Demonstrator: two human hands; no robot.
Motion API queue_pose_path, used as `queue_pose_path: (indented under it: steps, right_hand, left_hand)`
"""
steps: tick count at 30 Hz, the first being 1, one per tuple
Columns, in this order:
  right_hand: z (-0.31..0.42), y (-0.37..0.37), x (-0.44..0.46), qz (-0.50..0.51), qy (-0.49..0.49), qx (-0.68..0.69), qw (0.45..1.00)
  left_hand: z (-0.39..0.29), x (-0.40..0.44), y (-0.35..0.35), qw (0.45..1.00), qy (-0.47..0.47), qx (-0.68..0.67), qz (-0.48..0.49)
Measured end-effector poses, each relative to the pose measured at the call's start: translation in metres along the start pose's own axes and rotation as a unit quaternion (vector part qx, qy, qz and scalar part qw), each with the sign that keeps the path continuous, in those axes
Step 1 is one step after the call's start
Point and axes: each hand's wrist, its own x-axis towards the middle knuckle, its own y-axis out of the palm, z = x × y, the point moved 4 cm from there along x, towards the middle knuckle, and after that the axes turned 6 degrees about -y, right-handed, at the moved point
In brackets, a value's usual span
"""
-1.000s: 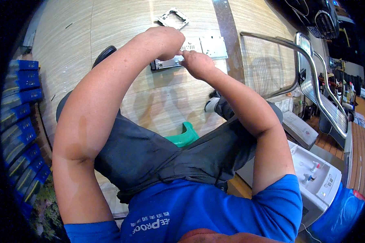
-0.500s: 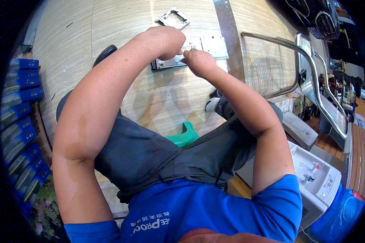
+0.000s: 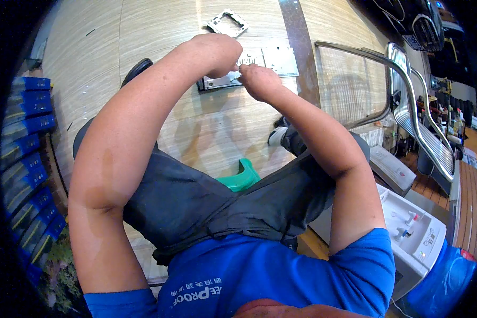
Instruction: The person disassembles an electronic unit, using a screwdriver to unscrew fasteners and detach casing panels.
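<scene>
My left hand is closed, its fingers curled down over a flat silver metal unit that lies on the floor. Close beside it, my right hand is also closed, with the fingertips pinched together at the unit's surface. The two sets of fingertips almost meet, and whatever is between them is hidden or too small to make out. A flat pale panel adjoins the unit on the right. Beyond my left hand lies a square white frame with an open middle.
A green plastic stool shows between my legs. To the right stand a metal-framed chair and a white water dispenser. Blue boxes line the left side. A dark strip crosses the tiled floor.
My right fingertips have shifted very slightly over the metal unit. My left hand and the parts on the floor look unchanged.
</scene>
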Motion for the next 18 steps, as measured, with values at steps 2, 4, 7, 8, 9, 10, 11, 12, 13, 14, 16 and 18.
queue_pose_path:
  steps: [2, 4, 7, 8, 9, 10, 11, 12, 13, 14, 16, 18]
  right_hand:
    - [-0.0011, 0.0046, 0.0003, -0.016, -0.01, 0.001, 1.0]
    - [-0.0032, 0.0071, 0.0012, -0.032, -0.021, 0.003, 0.999]
    - [-0.0039, 0.006, 0.0017, -0.022, -0.019, 0.007, 1.0]
    - [-0.0033, 0.0043, 0.0017, -0.004, -0.01, 0.0, 1.0]
    - [-0.0026, 0.0027, 0.0016, 0.013, -0.002, -0.006, 1.0]
    - [-0.001, -0.0001, 0.0016, 0.013, -0.002, -0.006, 1.0]
    - [-0.001, -0.0004, 0.0018, 0.019, 0.005, -0.008, 1.0]
    - [-0.0009, -0.0005, 0.0016, 0.025, 0.012, -0.01, 1.0]
    - [-0.0001, -0.0007, 0.0006, 0.025, 0.011, -0.01, 1.0]
    - [0.0006, -0.0012, -0.0007, 0.007, 0.007, -0.004, 1.0]
    - [0.0013, -0.0017, -0.0013, -0.012, 0.002, 0.002, 1.0]
    - [0.0001, 0.0008, -0.0009, -0.012, 0.008, -0.019, 1.0]
  left_hand:
    - [0.0004, 0.0017, 0.0015, 1.0, -0.002, 0.003, 0.001]
    - [0.0, 0.0019, 0.0014, 1.0, -0.009, 0.01, 0.001]
    - [-0.0014, -0.0019, -0.0018, 1.0, 0.002, -0.005, -0.001]
    - [-0.0014, -0.0015, -0.0015, 1.0, 0.002, -0.004, -0.001]
    - [-0.0013, -0.0011, -0.001, 1.0, 0.0, -0.006, -0.001]
    - [-0.0011, -0.0006, -0.0006, 1.0, -0.001, -0.007, 0.0]
    - [-0.001, -0.0005, -0.0007, 1.0, -0.001, -0.007, 0.0]
    - [-0.0007, -0.0003, -0.0006, 1.0, -0.001, -0.009, 0.003]
    - [-0.0004, -0.0001, -0.0004, 1.0, -0.002, -0.011, 0.006]
    - [-0.0003, -0.0009, -0.0007, 1.0, -0.002, -0.011, 0.006]
    - [-0.0005, -0.0025, -0.0021, 1.0, 0.001, -0.011, 0.0]
    - [-0.0007, -0.0033, -0.0031, 1.0, 0.002, -0.01, 0.0]
